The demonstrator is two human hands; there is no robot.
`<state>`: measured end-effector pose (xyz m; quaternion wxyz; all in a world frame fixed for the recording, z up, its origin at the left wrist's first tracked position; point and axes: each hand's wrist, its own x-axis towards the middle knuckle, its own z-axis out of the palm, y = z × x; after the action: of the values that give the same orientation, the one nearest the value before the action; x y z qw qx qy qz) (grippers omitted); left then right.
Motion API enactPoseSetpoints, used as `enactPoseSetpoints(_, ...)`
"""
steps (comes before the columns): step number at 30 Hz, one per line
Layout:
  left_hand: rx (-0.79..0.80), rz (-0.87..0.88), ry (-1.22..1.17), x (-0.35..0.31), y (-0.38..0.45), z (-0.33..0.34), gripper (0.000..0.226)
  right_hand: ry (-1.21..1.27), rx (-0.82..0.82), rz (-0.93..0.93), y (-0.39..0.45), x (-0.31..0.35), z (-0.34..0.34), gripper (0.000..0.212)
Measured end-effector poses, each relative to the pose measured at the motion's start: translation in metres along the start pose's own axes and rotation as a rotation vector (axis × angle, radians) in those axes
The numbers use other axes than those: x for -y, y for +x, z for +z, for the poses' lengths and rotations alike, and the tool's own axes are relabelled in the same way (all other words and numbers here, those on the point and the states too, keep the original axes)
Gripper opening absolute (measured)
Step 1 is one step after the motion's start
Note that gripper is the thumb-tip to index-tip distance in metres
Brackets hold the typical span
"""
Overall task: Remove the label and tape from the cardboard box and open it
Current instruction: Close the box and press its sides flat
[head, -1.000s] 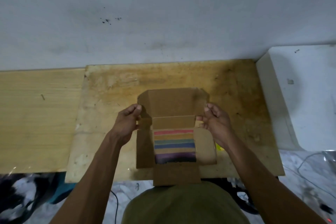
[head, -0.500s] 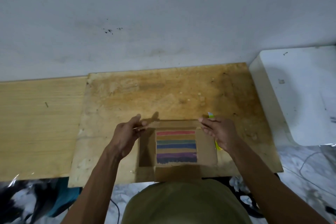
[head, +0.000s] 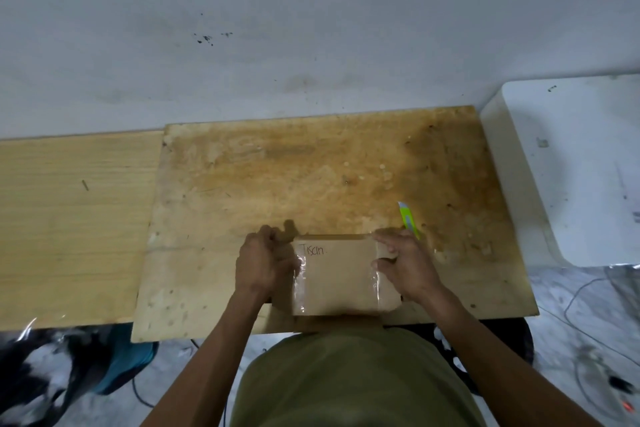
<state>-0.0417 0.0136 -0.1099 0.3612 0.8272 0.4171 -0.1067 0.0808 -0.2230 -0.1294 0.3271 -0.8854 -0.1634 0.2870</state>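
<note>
A flat brown cardboard box [head: 337,274] lies near the front edge of the stained wooden board [head: 311,177], its lid down. Handwriting runs along the lid's far left corner. Strips of clear tape [head: 299,284] shine along its left and right sides. My left hand [head: 265,262] presses on the box's left edge, fingers curled over the far corner. My right hand [head: 405,263] presses on the right edge, fingers on the lid. The striped contents are hidden under the lid.
A green utility knife [head: 408,220] lies on the board just beyond my right hand. A white block [head: 571,166] stands at the right. A paler wooden plank [head: 76,218] adjoins on the left. Cables [head: 581,291] and a blue object [head: 128,364] lie on the floor below.
The box lid was standing open, showing colourful stripes inside. Both hands have folded it down flat, and the box is closed now.
</note>
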Motion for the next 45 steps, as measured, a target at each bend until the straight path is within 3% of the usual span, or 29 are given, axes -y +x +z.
enactPoseSetpoints(2,0.063,0.106,0.163,0.000,-0.002,0.003,0.050,-0.058,0.050,-0.017,-0.002,-0.005,0.005,0.057)
enactPoseSetpoints(7,0.143,0.251,0.408,0.003,-0.010,0.011,0.038,-0.324,0.106,-0.109,-0.006,-0.003,0.009,0.047)
enactPoseSetpoints(10,0.145,0.355,0.588,0.014,-0.013,0.018,0.040,-0.606,0.057,-0.213,-0.012,-0.005,0.018,0.038)
enactPoseSetpoints(13,0.124,0.359,0.681,0.020,-0.019,0.024,0.041,-0.736,-0.030,-0.193,-0.017,-0.013,0.032,0.035)
enactPoseSetpoints(16,0.052,0.355,0.637,0.024,-0.018,0.030,0.036,-0.706,-0.109,-0.163,-0.019,-0.016,0.038,0.039)
enactPoseSetpoints(18,-0.007,0.315,0.606,0.028,-0.016,0.036,0.039,-0.639,-0.143,-0.075,-0.021,-0.017,0.039,0.057)
enactPoseSetpoints(21,-0.098,0.184,0.534,0.030,-0.017,0.043,0.067,-0.543,-0.216,0.068,-0.025,-0.020,0.041,0.086)
enactPoseSetpoints(24,-0.145,-0.001,0.396,0.030,-0.019,0.044,0.095,-0.460,-0.261,0.140,-0.029,-0.023,0.045,0.098)
enactPoseSetpoints(27,-0.119,-0.129,0.275,0.033,-0.019,0.046,0.102,-0.430,-0.289,0.211,-0.034,-0.022,0.050,0.103)
enactPoseSetpoints(36,-0.124,-0.208,0.022,0.037,-0.026,0.050,0.082,-0.281,-0.295,0.378,-0.039,-0.021,0.054,0.109)
enactPoseSetpoints(41,-0.137,-0.193,0.094,0.034,-0.033,0.056,0.050,-0.051,-0.284,0.424,-0.035,-0.025,0.057,0.096)
enactPoseSetpoints(45,-0.149,-0.175,0.111,0.032,-0.035,0.057,0.046,-0.112,-0.343,0.508,-0.042,-0.020,0.058,0.094)
